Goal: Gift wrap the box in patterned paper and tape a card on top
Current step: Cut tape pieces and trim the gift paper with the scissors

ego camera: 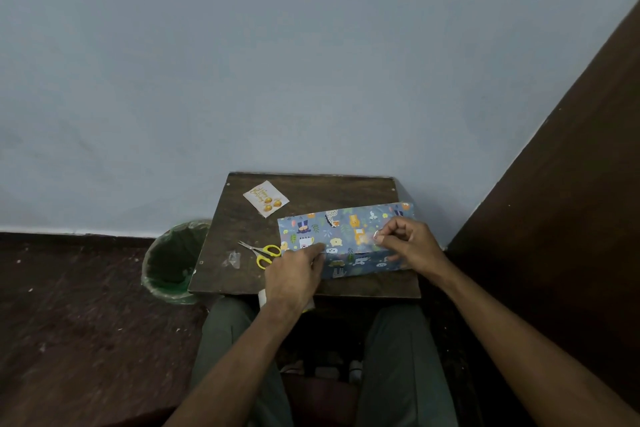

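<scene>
The box, covered in blue patterned paper (343, 229) with animal prints, lies on the right half of a small dark wooden table (322, 191). My left hand (294, 274) presses its fingertips on the paper's near left part, where a folded edge runs. My right hand (405, 243) hovers over the right side and pinches a small clear piece of tape (375, 236) between thumb and forefinger. A white greeting card (266, 198) with gold balloons lies at the table's back left.
Yellow-handled scissors (261, 253) and a crumpled clear scrap (232, 259) lie left of the box. A green-lined waste bin (173, 262) stands on the floor to the left. A white object (262, 298) shows under my left wrist. A dark wooden panel (571, 184) rises on the right.
</scene>
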